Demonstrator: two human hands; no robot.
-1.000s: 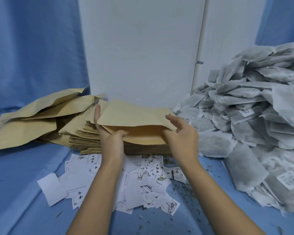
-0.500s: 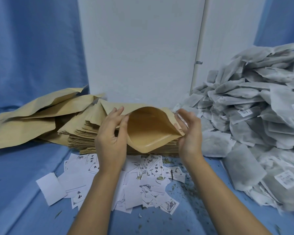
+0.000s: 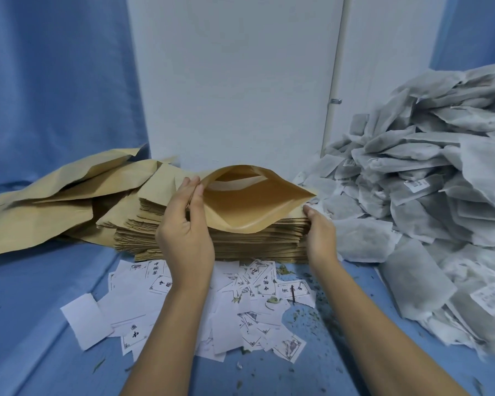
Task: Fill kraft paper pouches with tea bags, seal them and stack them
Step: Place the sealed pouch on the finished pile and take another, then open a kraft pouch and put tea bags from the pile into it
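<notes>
While left fingers [image 3: 189,186] pinch pouch [image 3: 249,208], right fingers [image 3: 309,210] grip.

The work surface [image 3: 55,281] is covered with blue cloth, creased at the left. Items lying directly on it:

- A stack of kraft pouches [image 3: 255,244], flat, at centre rear.
- Loose kraft pouches [image 3: 40,221], overlapping, left of the stack and touching it.
- A heap of tea bags [image 3: 426,195], grey-white, some with printed labels, along the right side, just beside the stack.
- Paper slips [image 3: 229,324], white, many printed, scattered in front of the stack.
- Green leaf crumbs [image 3: 312,318], strewn among the slips and towards the heap.
</notes>
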